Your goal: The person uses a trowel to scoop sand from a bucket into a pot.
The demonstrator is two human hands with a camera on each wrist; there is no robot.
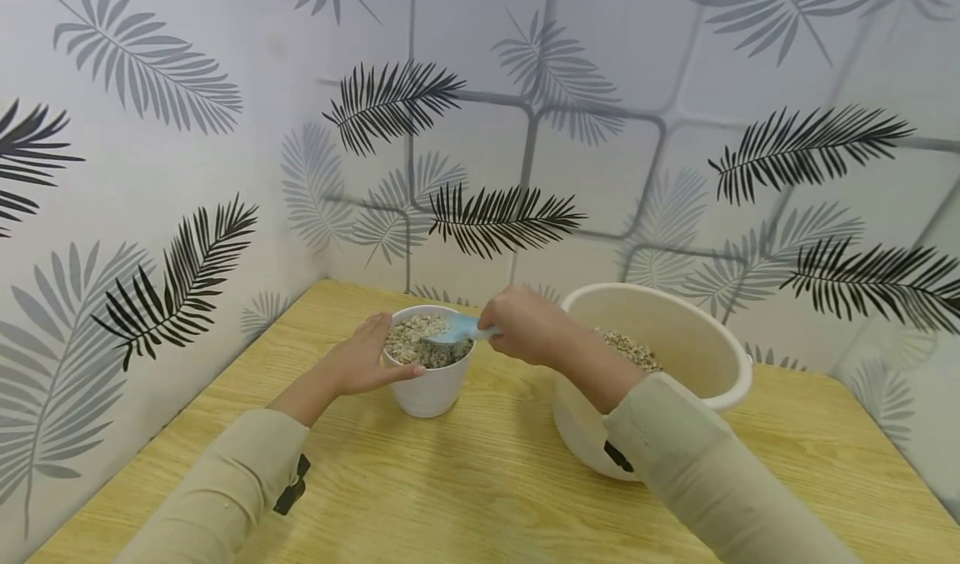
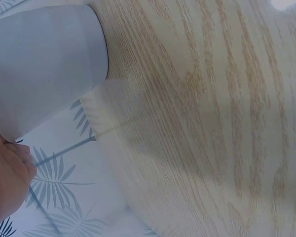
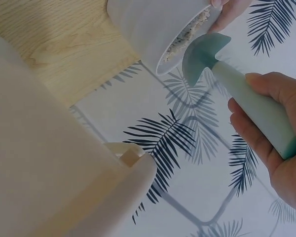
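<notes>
A white plant pot [image 1: 431, 393] stands on the wooden table, filled nearly to its rim with a pale, grainy potting mix [image 1: 411, 341]. My left hand [image 1: 360, 360] holds the pot at its near left rim, thumb across the front. In my right hand [image 1: 521, 324] is the handle of a small blue-green trowel [image 3: 254, 103], fingers wrapped round it. Its blade [image 1: 452, 328] is over the pot's mouth, at the mix; the head view does not show clearly how deep it sits. In the left wrist view, the pot's side [image 2: 44, 64] hides most of the left hand.
Right of the pot stands a large cream bucket [image 1: 675, 322], partly behind my right forearm, with more grainy mix [image 1: 630, 349] inside. The wooden table [image 1: 465, 497] meets walls covered in leaf-patterned paper [image 1: 570, 172] at the back and left.
</notes>
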